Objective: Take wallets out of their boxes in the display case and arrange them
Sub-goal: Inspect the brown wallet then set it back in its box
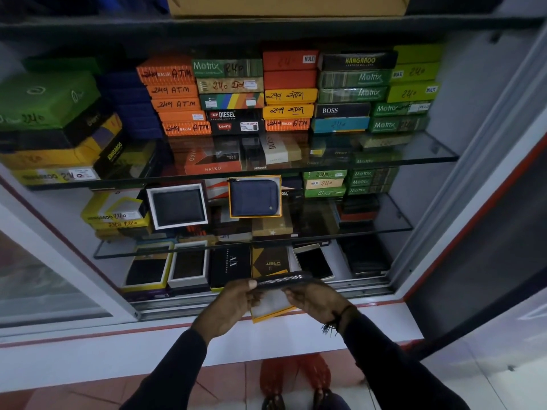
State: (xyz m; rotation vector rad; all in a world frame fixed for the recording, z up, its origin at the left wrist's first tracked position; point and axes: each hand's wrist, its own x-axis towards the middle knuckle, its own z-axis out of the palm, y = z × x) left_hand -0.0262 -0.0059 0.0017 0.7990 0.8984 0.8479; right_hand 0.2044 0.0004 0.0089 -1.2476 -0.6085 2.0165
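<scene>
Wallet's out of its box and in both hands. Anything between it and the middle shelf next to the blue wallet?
Nothing visible blocks the way. Both hands, left and right, hold the zip wallet at the case's open front, below the middle shelf. The blue wallet stands propped there, with stacked boxes around it.

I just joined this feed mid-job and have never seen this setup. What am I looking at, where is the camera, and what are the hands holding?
No machine here: one camera on a person's head looks down into an open display case. The left hand and right hand together hold a dark zip wallet edge-on, above an open box with a yellow edge. Glass shelves carry stacked coloured wallet boxes. A blue wallet and a black wallet stand displayed in open boxes.
</scene>
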